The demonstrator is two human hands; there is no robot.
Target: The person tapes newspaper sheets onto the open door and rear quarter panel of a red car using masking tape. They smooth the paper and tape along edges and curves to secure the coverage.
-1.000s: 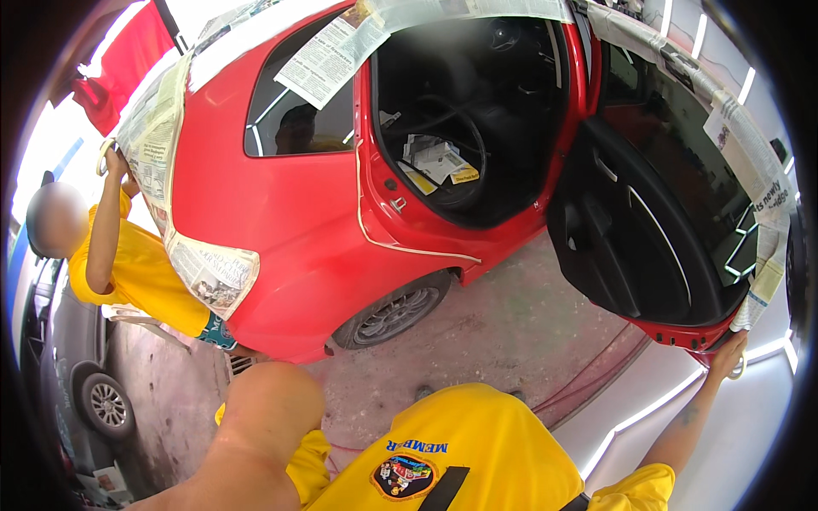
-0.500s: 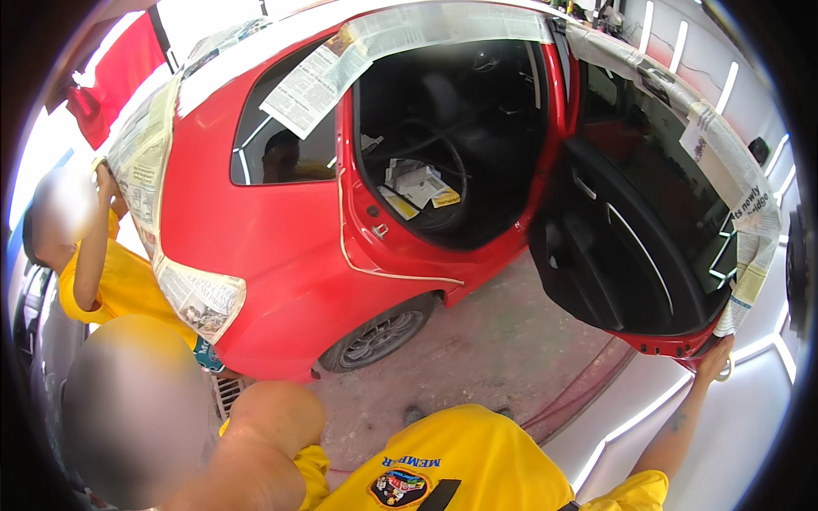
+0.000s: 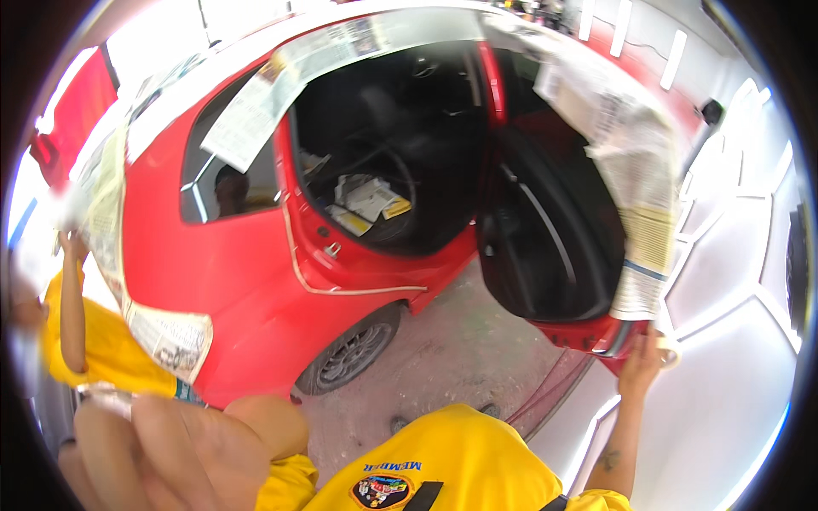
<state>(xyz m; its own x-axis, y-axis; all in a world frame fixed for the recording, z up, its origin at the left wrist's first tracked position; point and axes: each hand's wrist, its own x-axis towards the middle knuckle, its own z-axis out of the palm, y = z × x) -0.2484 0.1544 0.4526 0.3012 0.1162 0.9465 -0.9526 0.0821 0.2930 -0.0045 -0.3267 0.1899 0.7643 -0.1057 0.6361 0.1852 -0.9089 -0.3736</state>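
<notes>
Head view, left to right. Far left: red cloth (image 3: 83,106), hanging; below it, co-worker in yellow shirt (image 3: 72,336), arm up at car's rear. Lower left: left hand (image 3: 141,439), big and close to camera, fingers bent; cannot tell if grasping anything. Next: rear newspaper (image 3: 175,336), on red bodywork (image 3: 230,281). Window newspaper (image 3: 251,128), partly over rear side glass. Below door opening: pale strip (image 3: 366,291), along the body edge above rear wheel (image 3: 349,358). Then open rear door (image 3: 541,272), black inner panel toward camera. Probably heavy and stiff, slick at the paint, free to swing on hinges; best steadied by its outer edge.

Right: right hand (image 3: 641,366), at door's lower outer corner, just below door newspaper (image 3: 652,243), fingers apparently closed on tape roll (image 3: 677,351). Paper along door's outer edge: light, limp, easily torn; best held flat near its border, not by a loose corner. Roll: light, firm, easy by its rim; tape sticky, presumably. Far right: glossy white panels (image 3: 724,366).
</notes>
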